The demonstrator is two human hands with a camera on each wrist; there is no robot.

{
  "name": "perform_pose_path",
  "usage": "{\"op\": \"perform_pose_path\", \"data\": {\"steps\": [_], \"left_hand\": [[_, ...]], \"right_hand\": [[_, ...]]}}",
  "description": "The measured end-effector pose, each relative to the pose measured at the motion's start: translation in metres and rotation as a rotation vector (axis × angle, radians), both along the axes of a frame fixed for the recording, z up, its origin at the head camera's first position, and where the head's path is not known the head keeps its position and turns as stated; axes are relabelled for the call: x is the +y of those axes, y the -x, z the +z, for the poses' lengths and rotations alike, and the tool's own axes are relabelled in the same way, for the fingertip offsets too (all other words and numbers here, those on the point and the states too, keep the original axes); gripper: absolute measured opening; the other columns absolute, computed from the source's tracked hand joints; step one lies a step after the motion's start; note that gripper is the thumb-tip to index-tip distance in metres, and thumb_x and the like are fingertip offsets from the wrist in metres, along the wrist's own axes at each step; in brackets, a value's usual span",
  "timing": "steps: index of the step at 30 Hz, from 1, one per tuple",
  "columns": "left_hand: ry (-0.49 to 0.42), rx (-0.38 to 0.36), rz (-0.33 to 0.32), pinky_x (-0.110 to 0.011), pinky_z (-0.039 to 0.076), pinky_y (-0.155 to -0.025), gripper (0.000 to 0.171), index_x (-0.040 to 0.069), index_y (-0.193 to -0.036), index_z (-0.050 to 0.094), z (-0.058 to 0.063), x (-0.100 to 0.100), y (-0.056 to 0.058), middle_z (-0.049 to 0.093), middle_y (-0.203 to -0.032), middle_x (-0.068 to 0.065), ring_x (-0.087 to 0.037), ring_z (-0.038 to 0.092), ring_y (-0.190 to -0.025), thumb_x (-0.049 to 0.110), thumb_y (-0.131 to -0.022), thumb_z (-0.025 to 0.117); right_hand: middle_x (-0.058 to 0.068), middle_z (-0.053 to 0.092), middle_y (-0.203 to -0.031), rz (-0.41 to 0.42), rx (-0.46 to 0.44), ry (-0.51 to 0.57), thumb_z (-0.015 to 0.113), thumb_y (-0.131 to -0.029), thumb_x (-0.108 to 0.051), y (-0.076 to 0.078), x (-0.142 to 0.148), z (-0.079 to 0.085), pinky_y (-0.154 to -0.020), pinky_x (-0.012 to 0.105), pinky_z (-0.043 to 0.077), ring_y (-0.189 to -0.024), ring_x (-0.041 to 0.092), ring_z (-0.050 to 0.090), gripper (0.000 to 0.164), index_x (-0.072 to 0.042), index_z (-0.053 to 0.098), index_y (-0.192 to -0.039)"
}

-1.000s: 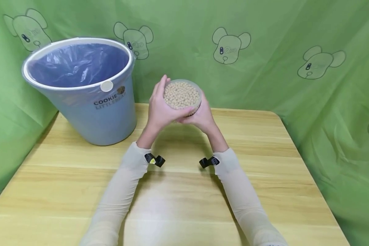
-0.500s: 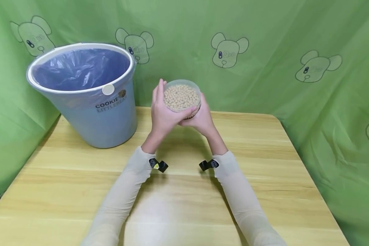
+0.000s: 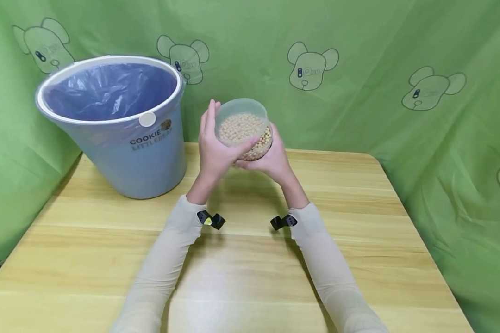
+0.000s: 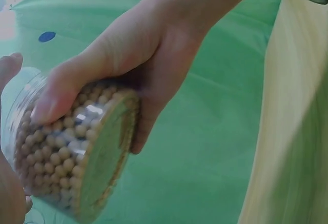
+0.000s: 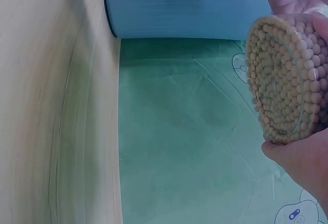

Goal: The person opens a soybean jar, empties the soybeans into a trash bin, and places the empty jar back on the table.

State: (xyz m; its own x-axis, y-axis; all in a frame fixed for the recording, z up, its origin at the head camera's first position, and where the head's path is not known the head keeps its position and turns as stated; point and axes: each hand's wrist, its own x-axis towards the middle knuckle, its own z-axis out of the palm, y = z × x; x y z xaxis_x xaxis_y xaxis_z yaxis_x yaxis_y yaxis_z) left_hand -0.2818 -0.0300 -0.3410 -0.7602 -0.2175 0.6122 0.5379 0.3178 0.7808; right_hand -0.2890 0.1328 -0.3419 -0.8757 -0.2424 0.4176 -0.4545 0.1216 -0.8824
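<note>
Held up over the table's far half is a clear round jar of soybeans (image 3: pixel 263 142), pale and tightly packed. Its pale translucent top part (image 3: pixel 245 106) leans up and to the left. My left hand (image 3: pixel 214 150) grips the left side of this upper part, thumb across the front. On the lower right, my right hand (image 3: pixel 275 159) holds the jar. In the left wrist view the right hand's thumb (image 4: pixel 48 106) presses the jar's wall, and the left hand (image 4: pixel 9 193) shows only partly. The jar's base (image 5: pixel 277 80) faces the right wrist camera.
A blue lined bin (image 3: pixel 150 166) stands at the back left of the wooden table (image 3: pixel 241 277), its white rim (image 3: pixel 37 99) higher than the table. Green cloth (image 3: pixel 250 27) with bear-head outlines hangs close behind and at both sides.
The left hand has shifted slightly left and up. The jar's translucent top has moved up and left with it, and more beans show at the lower right.
</note>
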Motion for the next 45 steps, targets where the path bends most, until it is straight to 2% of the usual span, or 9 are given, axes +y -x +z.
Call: {"op": "perform_pose_path", "data": {"steps": [4, 9, 15, 18, 23, 29, 34, 38, 45], "left_hand": [[0.001, 0.009, -0.014, -0.026, 0.035, -0.118, 0.123, 0.008, -0.161, 0.027, 0.002, -0.011, 0.003, 0.044, -0.157, -0.008, -0.012, 0.043, -0.143, 0.038, -0.063, 0.096], [-0.003, 0.023, -0.012, -0.031, 0.036, -0.119, 0.119, 0.005, -0.16, 0.027, 0.001, -0.026, 0.008, 0.044, -0.158, -0.011, -0.017, 0.043, -0.144, 0.034, -0.066, 0.095], [-0.019, -0.04, 0.003, -0.031, 0.032, -0.121, 0.117, 0.008, -0.161, 0.027, -0.004, -0.04, 0.019, 0.042, -0.159, -0.01, -0.017, 0.042, -0.146, 0.035, -0.068, 0.093], [-0.009, -0.079, 0.001, -0.031, 0.031, -0.121, 0.118, 0.009, -0.161, 0.026, -0.008, -0.042, 0.022, 0.041, -0.16, -0.009, -0.016, 0.041, -0.146, 0.038, -0.069, 0.093], [-0.004, -0.103, 0.009, -0.034, 0.031, -0.122, 0.117, 0.007, -0.161, 0.026, -0.013, -0.044, 0.027, 0.041, -0.16, -0.01, -0.018, 0.041, -0.146, 0.041, -0.07, 0.091], [-0.03, -0.142, 0.001, -0.04, 0.031, -0.122, 0.117, 0.008, -0.161, 0.026, -0.018, -0.046, 0.031, 0.042, -0.16, -0.01, -0.02, 0.041, -0.147, 0.054, -0.072, 0.087], [-0.043, -0.167, -0.008, -0.043, 0.028, -0.124, 0.118, 0.008, -0.161, 0.026, -0.024, -0.046, 0.034, 0.041, -0.161, -0.01, -0.022, 0.039, -0.148, 0.057, -0.072, 0.085], [-0.001, -0.221, -0.001, -0.047, 0.031, -0.122, 0.117, 0.008, -0.162, 0.024, -0.03, -0.046, 0.039, 0.039, -0.162, -0.009, -0.024, 0.039, -0.148, 0.054, -0.074, 0.086], [0.146, -0.396, -0.036, -0.05, 0.038, -0.118, 0.122, 0.009, -0.162, 0.022, -0.05, -0.044, 0.049, 0.032, -0.165, -0.009, -0.03, 0.038, -0.149, 0.062, -0.072, 0.084]], "right_hand": [[0.016, 0.045, -0.15, -0.01, -0.029, 0.006, 0.093, -0.056, 0.0, 0.001, 0.004, 0.0, -0.114, 0.041, 0.045, -0.135, 0.028, 0.05, 0.116, -0.005, 0.031, -0.154], [0.016, 0.045, -0.152, -0.014, -0.015, 0.016, 0.092, -0.056, 0.002, 0.003, 0.008, 0.002, -0.116, 0.041, 0.043, -0.137, 0.028, 0.049, 0.115, -0.004, 0.032, -0.154], [0.015, 0.045, -0.152, -0.016, -0.004, 0.031, 0.092, -0.056, 0.002, 0.006, 0.012, 0.005, -0.116, 0.041, 0.042, -0.137, 0.028, 0.049, 0.114, -0.004, 0.032, -0.154], [0.015, 0.045, -0.152, -0.019, -0.003, 0.043, 0.092, -0.055, 0.004, 0.007, 0.015, 0.006, -0.117, 0.041, 0.042, -0.137, 0.028, 0.049, 0.115, -0.005, 0.033, -0.154], [0.016, 0.046, -0.151, -0.012, 0.014, 0.081, 0.09, -0.055, 0.007, 0.008, 0.021, 0.01, -0.118, 0.042, 0.041, -0.137, 0.028, 0.049, 0.114, -0.004, 0.033, -0.153], [0.016, 0.046, -0.151, -0.02, 0.016, 0.109, 0.089, -0.056, 0.008, 0.01, 0.028, 0.012, -0.118, 0.042, 0.041, -0.137, 0.029, 0.049, 0.111, -0.004, 0.034, -0.152], [0.014, 0.047, -0.151, -0.048, 0.015, 0.124, 0.09, -0.054, 0.01, 0.021, 0.037, 0.004, -0.118, 0.041, 0.041, -0.137, 0.027, 0.049, 0.113, -0.007, 0.035, -0.152], [0.011, 0.047, -0.151, -0.051, 0.038, 0.129, 0.092, -0.054, 0.009, 0.03, 0.042, -0.002, -0.117, 0.041, 0.042, -0.137, 0.026, 0.05, 0.116, -0.012, 0.035, -0.153], [0.01, 0.048, -0.149, -0.053, 0.053, 0.137, 0.092, -0.055, 0.006, 0.033, 0.047, -0.003, -0.116, 0.041, 0.043, -0.136, 0.025, 0.05, 0.114, -0.013, 0.037, -0.152]]}}
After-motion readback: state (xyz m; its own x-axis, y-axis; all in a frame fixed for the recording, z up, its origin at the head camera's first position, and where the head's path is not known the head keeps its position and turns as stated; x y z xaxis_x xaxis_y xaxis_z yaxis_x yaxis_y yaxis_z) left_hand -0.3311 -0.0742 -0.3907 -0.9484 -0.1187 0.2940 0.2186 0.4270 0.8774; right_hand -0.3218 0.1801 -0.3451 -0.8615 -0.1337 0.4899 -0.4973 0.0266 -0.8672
